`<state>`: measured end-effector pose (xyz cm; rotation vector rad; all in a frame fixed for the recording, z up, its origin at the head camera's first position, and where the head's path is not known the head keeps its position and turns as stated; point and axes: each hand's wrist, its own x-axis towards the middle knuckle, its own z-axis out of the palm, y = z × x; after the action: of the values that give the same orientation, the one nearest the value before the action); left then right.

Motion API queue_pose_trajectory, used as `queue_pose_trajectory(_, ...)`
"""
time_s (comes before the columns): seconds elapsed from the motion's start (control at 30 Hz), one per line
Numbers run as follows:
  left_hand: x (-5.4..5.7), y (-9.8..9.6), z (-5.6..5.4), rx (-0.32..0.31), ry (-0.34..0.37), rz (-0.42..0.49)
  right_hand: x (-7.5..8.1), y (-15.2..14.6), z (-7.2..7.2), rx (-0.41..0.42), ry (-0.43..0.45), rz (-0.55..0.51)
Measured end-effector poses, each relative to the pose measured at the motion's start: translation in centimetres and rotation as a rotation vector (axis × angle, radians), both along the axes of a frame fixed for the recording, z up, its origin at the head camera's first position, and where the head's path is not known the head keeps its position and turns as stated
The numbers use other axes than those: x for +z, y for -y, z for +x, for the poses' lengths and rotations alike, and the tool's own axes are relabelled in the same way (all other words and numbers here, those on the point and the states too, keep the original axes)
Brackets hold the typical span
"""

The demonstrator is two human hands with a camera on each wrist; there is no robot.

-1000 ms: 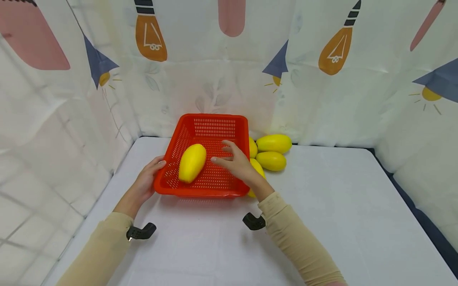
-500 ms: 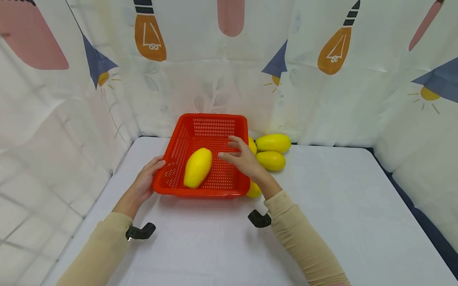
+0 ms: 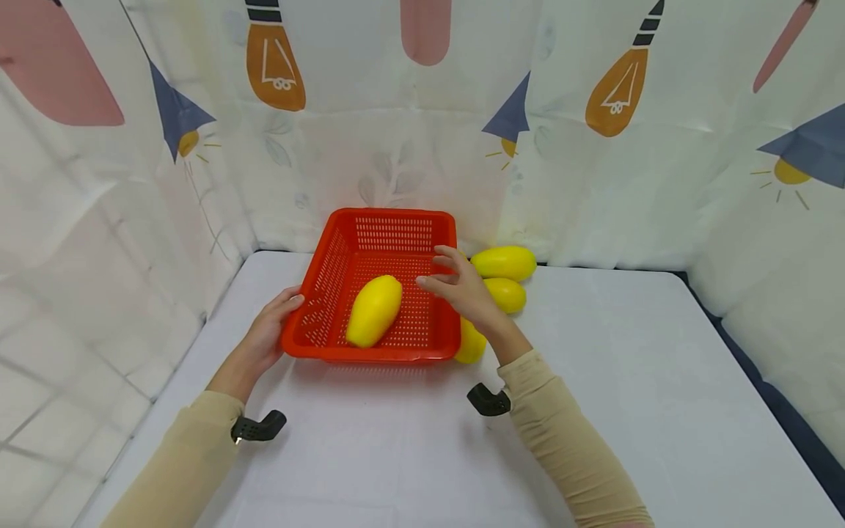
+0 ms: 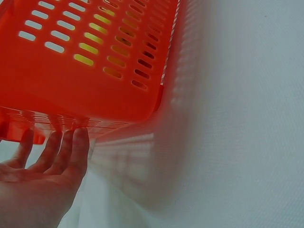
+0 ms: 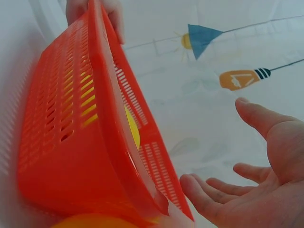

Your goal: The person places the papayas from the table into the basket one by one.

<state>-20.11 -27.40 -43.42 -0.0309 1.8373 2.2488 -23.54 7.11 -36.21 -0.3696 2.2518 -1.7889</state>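
A red perforated plastic basket [image 3: 317, 351] sits toward the back left of the table. My left hand [image 3: 269, 334] holds its left side, thumb over the rim; in the left wrist view the fingers [image 4: 80, 147] lie along the outer wall. Inside the basket rests one yellow oval fruit [image 3: 374, 312], like a mango or papaya. My right hand [image 3: 465, 293] hovers over the basket's right rim with fingers spread, holding nothing. In the right wrist view, the right hand [image 5: 256, 175] is apart from the rim.
Several similar yellow fruits [image 3: 505, 262] lie on the table just right of the basket, some partly hidden by my right hand and the rim. A white cloth covers the table [image 3: 634, 381]. A patterned curtain [image 3: 396, 147] stands close behind the basket.
The fruit in the basket has shifted right and slightly toward me. My right hand has drawn back to the right, away from it. My left hand stays at the basket.
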Motion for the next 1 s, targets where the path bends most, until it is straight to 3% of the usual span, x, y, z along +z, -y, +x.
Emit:
queue_pose_trajectory(0.67,-0.1,0.1,0.0,-0.01,-0.016,0.017,0.1,-3.9,-0.9,-0.104,-0.007,0.02)
queue_pose_trajectory(1.0,-0.2,0.1,0.0,-0.007,-0.014,0.011,0.0,-5.2,-1.1,-0.116,-0.024,0.028)
